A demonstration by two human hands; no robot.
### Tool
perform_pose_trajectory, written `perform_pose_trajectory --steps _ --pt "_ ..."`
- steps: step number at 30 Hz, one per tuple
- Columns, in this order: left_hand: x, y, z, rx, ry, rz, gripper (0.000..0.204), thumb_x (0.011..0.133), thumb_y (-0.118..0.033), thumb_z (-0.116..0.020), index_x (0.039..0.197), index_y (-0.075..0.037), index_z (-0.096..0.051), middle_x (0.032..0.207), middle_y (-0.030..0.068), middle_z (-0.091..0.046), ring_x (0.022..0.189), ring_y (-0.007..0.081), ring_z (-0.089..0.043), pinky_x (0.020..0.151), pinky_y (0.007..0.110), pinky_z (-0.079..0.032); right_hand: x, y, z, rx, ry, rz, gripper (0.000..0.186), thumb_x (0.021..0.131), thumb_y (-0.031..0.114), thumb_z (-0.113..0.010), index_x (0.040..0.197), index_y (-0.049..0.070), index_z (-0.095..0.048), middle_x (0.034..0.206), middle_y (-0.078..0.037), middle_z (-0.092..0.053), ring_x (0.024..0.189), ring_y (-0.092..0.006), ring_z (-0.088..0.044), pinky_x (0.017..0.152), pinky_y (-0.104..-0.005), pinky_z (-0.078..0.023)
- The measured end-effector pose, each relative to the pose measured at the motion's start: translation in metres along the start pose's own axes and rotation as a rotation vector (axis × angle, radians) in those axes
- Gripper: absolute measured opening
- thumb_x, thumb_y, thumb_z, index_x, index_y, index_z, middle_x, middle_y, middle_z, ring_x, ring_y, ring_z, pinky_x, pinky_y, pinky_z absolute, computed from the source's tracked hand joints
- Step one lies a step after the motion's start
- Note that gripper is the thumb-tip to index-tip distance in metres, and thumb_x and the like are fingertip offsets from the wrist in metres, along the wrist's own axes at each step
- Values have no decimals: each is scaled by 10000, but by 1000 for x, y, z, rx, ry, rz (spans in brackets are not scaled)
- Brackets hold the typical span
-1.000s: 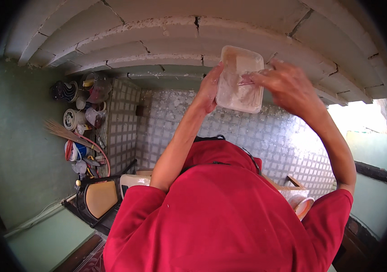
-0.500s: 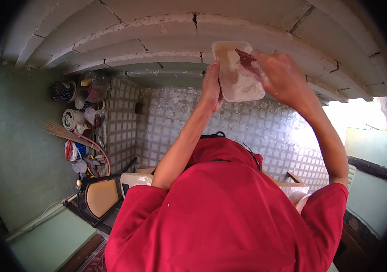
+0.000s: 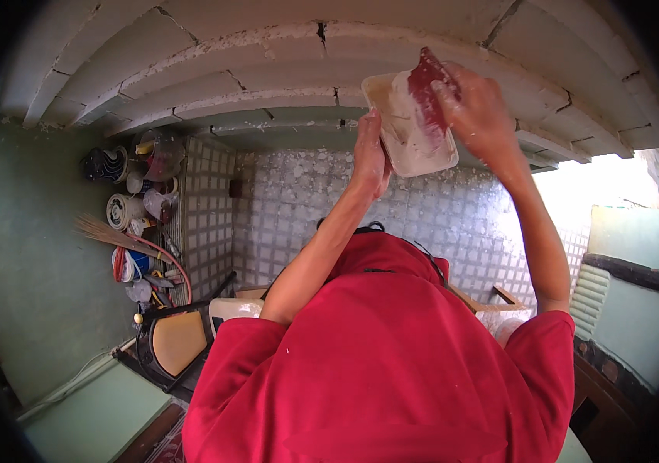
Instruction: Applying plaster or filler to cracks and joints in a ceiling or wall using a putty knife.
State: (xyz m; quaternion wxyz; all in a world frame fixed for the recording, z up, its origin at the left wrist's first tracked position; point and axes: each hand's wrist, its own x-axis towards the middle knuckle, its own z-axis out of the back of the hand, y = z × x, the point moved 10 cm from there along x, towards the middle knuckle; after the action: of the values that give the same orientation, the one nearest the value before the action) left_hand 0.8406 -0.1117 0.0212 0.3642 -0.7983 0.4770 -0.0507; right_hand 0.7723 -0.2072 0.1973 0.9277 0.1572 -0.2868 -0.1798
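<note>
My left hand (image 3: 370, 158) is closed around the left side of a shallow white plastic tub (image 3: 422, 166), holding it up in front of me. Whitish, putty-like paste (image 3: 400, 116) is smeared over its inside. In my right hand (image 3: 482, 108) is a flat dark-red spreader (image 3: 427, 86), its face spotted with paste. The spreader stands tilted over the tub's right side, its lower end down by the paste. Whether its edge touches the tub is hard to tell. White residue marks the fingers of my right hand.
Pale block ledges (image 3: 229, 100) with cracked joints span the space ahead. Buckets (image 3: 121, 210), a straw broom (image 3: 109, 231) and a reddish hose (image 3: 179, 266) line the left wall. A chair (image 3: 177, 342) stands lower left. Below lies a white-spattered tiled floor (image 3: 306, 193).
The spreader has swung more upright, and its upper corner has risen above the tub's rim. My right hand has moved slightly up. The tub has tilted and shifted a little right with my left hand.
</note>
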Motion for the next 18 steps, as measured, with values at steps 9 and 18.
perform_pose_trajectory --steps 9,18 --pt "-2 -1 7 47 -10 -28 385 1025 -445 -406 1219 -112 -395 1191 66 -520 1085 171 -550 900 357 -505 1 6 8 -12 209 -86 262 826 151 -524 995 -16 -636 848 -270 -609 815 -464 -567 761 -496 -469" --pt "-2 1 15 82 -81 -72 356 1037 -431 -378 1191 -111 -384 1153 76 -517 1057 160 -538 855 342 -501 -12 16 -59 65 661 -14 292 760 160 -531 921 -66 -620 756 -274 -590 680 -411 -589 707 -460 -475"
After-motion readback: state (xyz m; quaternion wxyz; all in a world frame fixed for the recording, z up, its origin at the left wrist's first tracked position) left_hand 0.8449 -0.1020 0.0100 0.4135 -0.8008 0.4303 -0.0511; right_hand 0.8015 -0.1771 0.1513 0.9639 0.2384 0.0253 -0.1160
